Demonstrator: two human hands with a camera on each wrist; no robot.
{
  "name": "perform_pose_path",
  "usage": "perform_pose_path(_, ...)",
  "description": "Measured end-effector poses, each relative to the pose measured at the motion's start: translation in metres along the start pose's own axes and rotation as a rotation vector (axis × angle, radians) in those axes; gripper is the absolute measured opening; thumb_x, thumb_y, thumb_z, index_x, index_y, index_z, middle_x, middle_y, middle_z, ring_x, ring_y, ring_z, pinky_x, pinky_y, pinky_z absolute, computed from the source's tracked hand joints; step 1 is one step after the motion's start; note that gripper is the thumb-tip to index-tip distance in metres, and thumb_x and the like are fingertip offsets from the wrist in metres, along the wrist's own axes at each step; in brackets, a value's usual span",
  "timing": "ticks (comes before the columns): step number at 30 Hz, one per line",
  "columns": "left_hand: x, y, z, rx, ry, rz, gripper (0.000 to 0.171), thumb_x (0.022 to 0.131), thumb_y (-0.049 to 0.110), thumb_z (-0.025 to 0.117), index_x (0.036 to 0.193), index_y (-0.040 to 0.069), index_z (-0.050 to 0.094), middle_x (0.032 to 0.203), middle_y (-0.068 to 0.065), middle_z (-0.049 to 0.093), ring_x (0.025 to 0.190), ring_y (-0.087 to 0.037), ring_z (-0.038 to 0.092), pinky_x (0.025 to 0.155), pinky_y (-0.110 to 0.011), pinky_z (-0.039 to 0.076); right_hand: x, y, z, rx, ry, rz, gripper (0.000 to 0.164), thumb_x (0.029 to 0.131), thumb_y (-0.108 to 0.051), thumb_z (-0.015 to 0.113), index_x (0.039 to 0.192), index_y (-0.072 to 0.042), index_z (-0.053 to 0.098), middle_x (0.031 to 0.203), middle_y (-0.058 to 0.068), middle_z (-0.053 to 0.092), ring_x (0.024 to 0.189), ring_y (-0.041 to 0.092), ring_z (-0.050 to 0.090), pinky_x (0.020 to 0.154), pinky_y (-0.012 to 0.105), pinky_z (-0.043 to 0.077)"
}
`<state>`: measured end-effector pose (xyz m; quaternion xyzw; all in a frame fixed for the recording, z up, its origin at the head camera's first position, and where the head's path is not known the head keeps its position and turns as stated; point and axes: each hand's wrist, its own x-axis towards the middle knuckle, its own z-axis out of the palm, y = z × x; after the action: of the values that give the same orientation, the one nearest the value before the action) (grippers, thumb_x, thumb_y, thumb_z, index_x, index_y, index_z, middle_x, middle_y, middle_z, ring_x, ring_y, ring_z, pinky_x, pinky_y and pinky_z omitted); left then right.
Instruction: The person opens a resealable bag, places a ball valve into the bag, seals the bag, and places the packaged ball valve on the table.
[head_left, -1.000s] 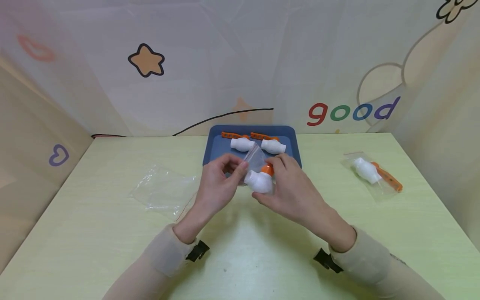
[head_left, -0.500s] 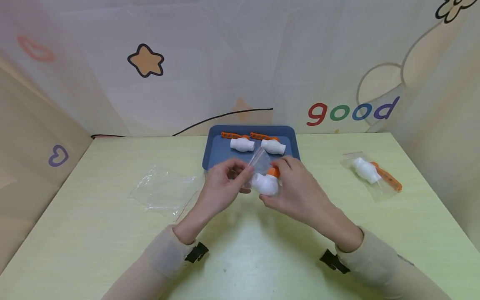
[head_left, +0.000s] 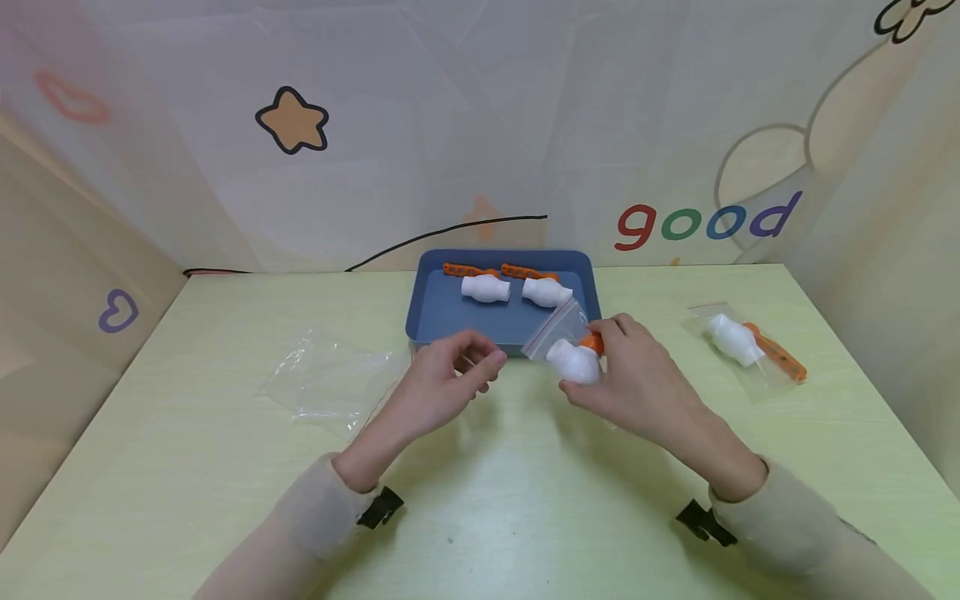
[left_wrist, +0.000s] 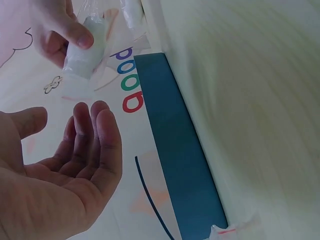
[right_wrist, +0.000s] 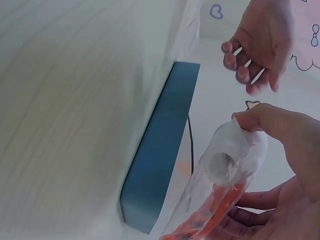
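Observation:
My right hand (head_left: 645, 379) grips a white plastic ball valve (head_left: 573, 364) with an orange handle, inside a clear zip bag (head_left: 557, 327). It hangs above the table, by the tray's front right corner. In the right wrist view, the thumb presses on the bagged valve (right_wrist: 235, 150), and the orange handle (right_wrist: 207, 212) shows through the film. My left hand (head_left: 442, 379) is apart from the bag, near the tray's front left corner. Nothing lies between its loosely bent fingers, as the left wrist view of that hand (left_wrist: 75, 175) shows.
A blue tray (head_left: 442, 321) at the back holds two white valves (head_left: 485, 289) with orange handles. To the right lies another bagged valve (head_left: 735, 340) on the table. A flat clear bag (head_left: 330, 383) lies at the left. A printed curtain (head_left: 480, 125) stands behind.
My left hand has let go of the zip bag, its fingers loosening. My right hand has moved to the right with the bagged ball valve, away from the left hand.

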<state>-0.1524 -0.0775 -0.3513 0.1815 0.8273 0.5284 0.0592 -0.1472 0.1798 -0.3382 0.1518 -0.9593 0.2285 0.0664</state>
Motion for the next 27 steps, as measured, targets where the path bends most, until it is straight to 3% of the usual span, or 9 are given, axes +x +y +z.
perform_pose_path(5, -0.002, -0.002, -0.003, 0.047, -0.052, -0.014, 0.019, 0.104, 0.026, 0.064, 0.112, 0.009, 0.068, 0.096, -0.006, 0.069, 0.087, -0.033, 0.069, 0.070, -0.036, 0.056, -0.002, 0.016, -0.004, -0.005, -0.021, 0.044, 0.070, 0.082, -0.035, 0.083, 0.127, 0.013, 0.057, 0.114, 0.024, 0.059, 0.091, 0.035, 0.058, 0.076, 0.048, 0.053)
perform_pose_path(11, -0.003, -0.008, -0.005, 0.119, -0.106, -0.001, 0.017, 0.103, 0.025, 0.065, 0.111, 0.012, 0.070, 0.097, 0.003, 0.069, 0.088, -0.019, 0.065, 0.075, -0.035, 0.055, -0.001, 0.041, -0.008, -0.024, -0.081, 0.096, 0.074, 0.088, -0.039, 0.078, 0.129, 0.018, 0.054, 0.118, 0.031, 0.057, 0.095, 0.038, 0.058, 0.079, 0.051, 0.053)
perform_pose_path(18, -0.003, -0.011, -0.007, 0.150, -0.184, 0.010, 0.011, 0.102, 0.020, 0.066, 0.107, 0.012, 0.071, 0.096, 0.004, 0.068, 0.091, -0.014, 0.063, 0.083, -0.035, 0.053, -0.002, 0.066, -0.012, -0.068, -0.165, 0.165, 0.071, 0.095, -0.043, 0.069, 0.120, 0.021, 0.053, 0.108, 0.032, 0.055, 0.088, 0.039, 0.056, 0.074, 0.050, 0.052)
perform_pose_path(27, -0.007, -0.014, -0.008, 0.166, -0.268, -0.016, 0.009, 0.102, 0.022, 0.066, 0.106, 0.015, 0.071, 0.096, 0.006, 0.068, 0.091, -0.015, 0.064, 0.078, -0.034, 0.054, -0.005, 0.086, -0.018, -0.180, -0.263, 0.223, 0.065, 0.101, -0.038, 0.064, 0.108, 0.025, 0.050, 0.104, 0.039, 0.049, 0.089, 0.046, 0.051, 0.075, 0.055, 0.048)
